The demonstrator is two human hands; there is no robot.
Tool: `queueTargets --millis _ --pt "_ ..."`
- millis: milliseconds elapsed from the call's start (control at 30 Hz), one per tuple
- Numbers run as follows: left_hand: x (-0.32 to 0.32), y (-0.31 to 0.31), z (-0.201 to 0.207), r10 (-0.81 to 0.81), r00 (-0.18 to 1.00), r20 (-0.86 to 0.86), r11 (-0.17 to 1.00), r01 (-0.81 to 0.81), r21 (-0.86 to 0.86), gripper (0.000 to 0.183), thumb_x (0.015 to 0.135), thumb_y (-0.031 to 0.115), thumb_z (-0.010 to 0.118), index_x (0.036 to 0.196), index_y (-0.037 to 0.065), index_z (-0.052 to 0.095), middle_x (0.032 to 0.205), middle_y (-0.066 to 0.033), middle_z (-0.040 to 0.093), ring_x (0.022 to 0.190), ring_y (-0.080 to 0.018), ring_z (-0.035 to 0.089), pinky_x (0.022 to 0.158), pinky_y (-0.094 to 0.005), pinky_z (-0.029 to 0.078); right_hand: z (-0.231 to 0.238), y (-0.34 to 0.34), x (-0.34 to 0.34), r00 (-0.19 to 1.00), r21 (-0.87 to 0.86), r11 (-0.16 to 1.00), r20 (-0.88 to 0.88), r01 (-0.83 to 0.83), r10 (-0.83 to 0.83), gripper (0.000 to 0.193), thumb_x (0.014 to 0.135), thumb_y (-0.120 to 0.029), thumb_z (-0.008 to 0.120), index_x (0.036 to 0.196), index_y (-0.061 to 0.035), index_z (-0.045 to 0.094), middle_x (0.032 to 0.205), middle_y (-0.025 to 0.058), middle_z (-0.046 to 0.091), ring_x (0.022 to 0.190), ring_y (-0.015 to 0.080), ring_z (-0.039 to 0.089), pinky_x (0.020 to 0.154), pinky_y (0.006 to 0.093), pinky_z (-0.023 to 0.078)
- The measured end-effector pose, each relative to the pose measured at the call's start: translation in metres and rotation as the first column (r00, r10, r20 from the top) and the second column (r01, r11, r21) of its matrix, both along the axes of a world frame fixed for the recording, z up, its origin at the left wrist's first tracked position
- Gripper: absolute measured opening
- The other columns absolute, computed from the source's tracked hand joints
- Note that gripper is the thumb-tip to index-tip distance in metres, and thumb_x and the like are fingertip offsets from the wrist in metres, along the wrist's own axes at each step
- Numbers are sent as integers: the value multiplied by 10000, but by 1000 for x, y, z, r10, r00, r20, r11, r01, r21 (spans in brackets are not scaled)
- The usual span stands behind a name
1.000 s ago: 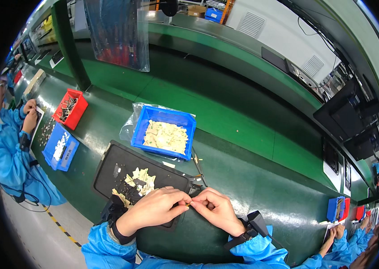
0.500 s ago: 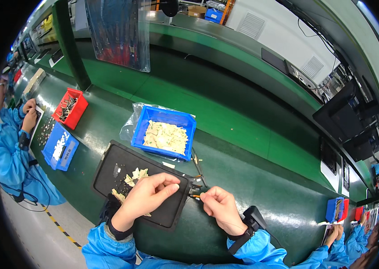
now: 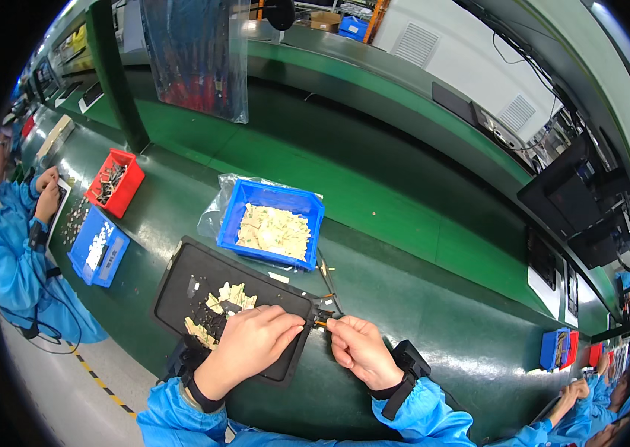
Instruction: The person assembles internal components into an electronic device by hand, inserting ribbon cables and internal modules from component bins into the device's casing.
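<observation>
Over the right part of a black tray (image 3: 181, 279), my left hand (image 3: 249, 344) has its thumb and fingertips pressed together; whatever they may pinch is too small to make out. Just to the right, past the tray's edge, my right hand (image 3: 362, 352) is closed in a pinch. A thin strip with an orange tint (image 3: 320, 323) runs from its fingertips toward the left hand. Cream-coloured small pieces (image 3: 231, 296) lie heaped on the tray beyond my left hand, with small dark bits (image 3: 214, 325) among them. Small dark parts (image 3: 324, 302) rest at the tray's right edge.
Behind the tray stands a blue bin (image 3: 229, 223) full of cream pieces, on clear plastic. Thin dark tools (image 3: 328, 279) lie beside it. Further left are a red bin (image 3: 130, 182) and a blue box (image 3: 112, 257) near a co-worker (image 3: 24, 253). A plastic pouch (image 3: 196, 59) hangs above.
My left hand has turned palm-down and its fingertips have come closer to the right hand. The right hand has shifted slightly left, still pinching.
</observation>
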State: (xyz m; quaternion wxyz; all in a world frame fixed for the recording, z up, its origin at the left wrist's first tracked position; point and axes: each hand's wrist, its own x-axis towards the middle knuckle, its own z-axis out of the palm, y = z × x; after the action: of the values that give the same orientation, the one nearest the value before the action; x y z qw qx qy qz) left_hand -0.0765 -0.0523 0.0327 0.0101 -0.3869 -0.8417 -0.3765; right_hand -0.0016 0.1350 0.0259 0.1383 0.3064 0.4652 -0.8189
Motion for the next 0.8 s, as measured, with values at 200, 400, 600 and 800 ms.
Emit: queueTargets --millis 200,400,600,800 --pt "8 -2 -3 -35 980 -198 996 18 -86 146 777 170 695 918 133 687 747 -17 577 652 -197 618 576 -321 496 -4 2 2 1000 7 1000 -15 13 -13 236 948 -155 578 749 -57 498 593 -4 468 410 81 399 361 234 264" --pt "15 -1 -5 -65 967 -246 976 10 -219 305 758 186 715 1060 180 672 815 11 563 680 -172 612 584 -306 472 -2 0 1 999 42 999 31 12 -14 238 945 -161 586 748 -60 500 597 1 479 426 95 420 376 239 277" --pt "20 0 -5 -55 959 -279 964 -22 -264 304 769 210 705 1070 181 670 806 2 547 696 -173 610 593 -299 486 -1 -1 6 999 76 997 -1 -35 35 215 965 -197 567 817 -49 515 647 12 508 463 92 451 406 224 308" --pt "21 -2 -9 -39 957 -287 971 -32 -239 295 768 216 706 1058 176 671 798 0 550 708 -174 608 607 -303 491 5 -3 33 987 367 930 -152 1 59 254 1003 -237 490 1173 -52 524 721 15 545 524 74 486 431 190 332"
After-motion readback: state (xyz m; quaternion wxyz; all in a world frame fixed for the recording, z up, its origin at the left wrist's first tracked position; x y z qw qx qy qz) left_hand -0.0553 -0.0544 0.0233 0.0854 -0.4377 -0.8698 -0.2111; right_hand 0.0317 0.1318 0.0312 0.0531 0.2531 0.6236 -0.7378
